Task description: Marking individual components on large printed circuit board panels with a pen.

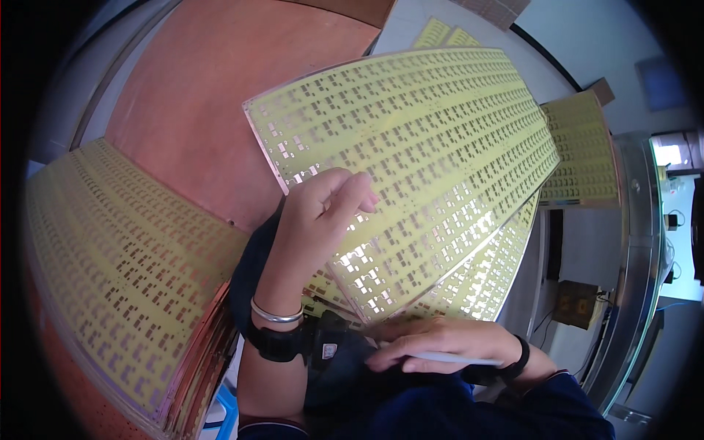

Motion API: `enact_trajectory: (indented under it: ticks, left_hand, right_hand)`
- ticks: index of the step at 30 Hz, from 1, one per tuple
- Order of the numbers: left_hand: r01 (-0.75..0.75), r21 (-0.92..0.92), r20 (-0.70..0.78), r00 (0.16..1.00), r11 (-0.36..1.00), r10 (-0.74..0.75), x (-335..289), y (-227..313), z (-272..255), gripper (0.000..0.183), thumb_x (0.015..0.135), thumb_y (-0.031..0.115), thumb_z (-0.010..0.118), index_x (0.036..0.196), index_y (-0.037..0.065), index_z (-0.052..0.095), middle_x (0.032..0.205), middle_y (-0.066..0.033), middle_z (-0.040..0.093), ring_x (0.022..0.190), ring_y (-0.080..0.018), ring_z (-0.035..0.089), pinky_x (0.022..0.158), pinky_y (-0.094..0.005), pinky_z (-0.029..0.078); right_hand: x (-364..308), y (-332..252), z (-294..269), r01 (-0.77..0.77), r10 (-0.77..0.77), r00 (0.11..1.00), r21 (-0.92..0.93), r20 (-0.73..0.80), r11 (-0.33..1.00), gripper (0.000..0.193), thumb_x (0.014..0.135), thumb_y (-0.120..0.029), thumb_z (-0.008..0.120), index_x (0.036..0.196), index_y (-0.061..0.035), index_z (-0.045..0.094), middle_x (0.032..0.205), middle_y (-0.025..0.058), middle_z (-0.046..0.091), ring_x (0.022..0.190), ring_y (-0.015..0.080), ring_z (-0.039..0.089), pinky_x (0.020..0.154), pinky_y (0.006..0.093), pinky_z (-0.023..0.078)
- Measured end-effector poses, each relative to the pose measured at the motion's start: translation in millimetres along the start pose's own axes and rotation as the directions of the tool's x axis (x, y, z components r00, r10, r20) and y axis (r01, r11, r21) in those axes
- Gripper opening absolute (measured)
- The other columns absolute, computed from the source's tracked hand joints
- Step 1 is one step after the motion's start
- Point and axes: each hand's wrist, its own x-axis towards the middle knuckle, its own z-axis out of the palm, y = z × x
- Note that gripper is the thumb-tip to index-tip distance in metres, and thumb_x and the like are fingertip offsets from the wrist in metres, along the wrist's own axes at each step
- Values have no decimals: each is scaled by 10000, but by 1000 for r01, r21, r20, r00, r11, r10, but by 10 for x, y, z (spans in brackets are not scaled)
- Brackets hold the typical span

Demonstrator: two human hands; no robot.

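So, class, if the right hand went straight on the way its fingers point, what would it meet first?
Probably the black device beside the left wrist, just left of the right hand; depth is unclear, so it might miss.

A reddish, copper-coloured surface (198,95) carries a stack of yellow patterned panels (125,271) at left.

So the left hand (326,209) is up higher, fingers curled in like a loose fist, with the knuckles up top and the fingertips turned off to the right. Its forearm (273,385) is bare and comes pretty much straight up from the lower edge. The right hand (447,341) sits lower and closer to the body, back of the hand up, fingers bunched and pointing left, with that forearm (541,365) angling in from the lower right.
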Motion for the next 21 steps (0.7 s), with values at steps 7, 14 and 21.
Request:
enact_trajectory:
  ticks: [7, 14, 21]
  left_hand:
    - [-134, 89, 206, 972, 987, 113, -3, -30, 2, 282, 967, 206, 475, 865, -5, 633, 843, -48, 656, 772, -99, 595, 723, -234, 471]
    - [-93, 192, 221, 974, 977, 49, 8, -6, -11, 256, 960, 184, 487, 883, -10, 634, 861, -43, 664, 793, -94, 597, 730, -237, 474]
    - [-51, 173, 213, 977, 984, 13, 16, -14, 17, 252, 958, 186, 491, 889, -12, 631, 869, -44, 666, 795, -91, 593, 737, -235, 469]
  right_hand:
    - [-140, 120, -425, -179, 308, 866, 330, -394, 927, 353, 964, -256, 473, 1201, -2, 532, 874, 107, 647, 802, 149, 634, 707, 246, 510]
    - [-22, 171, -204, -270, 434, 748, 368, -501, 890, 77, 839, -32, 624, 894, -20, 573, 858, 51, 635, 810, 92, 612, 705, 222, 496]
    - [8, 232, -208, -238, 340, 789, 256, -511, 937, 92, 820, -48, 649, 882, -22, 586, 843, 50, 624, 782, 102, 603, 673, 230, 491]
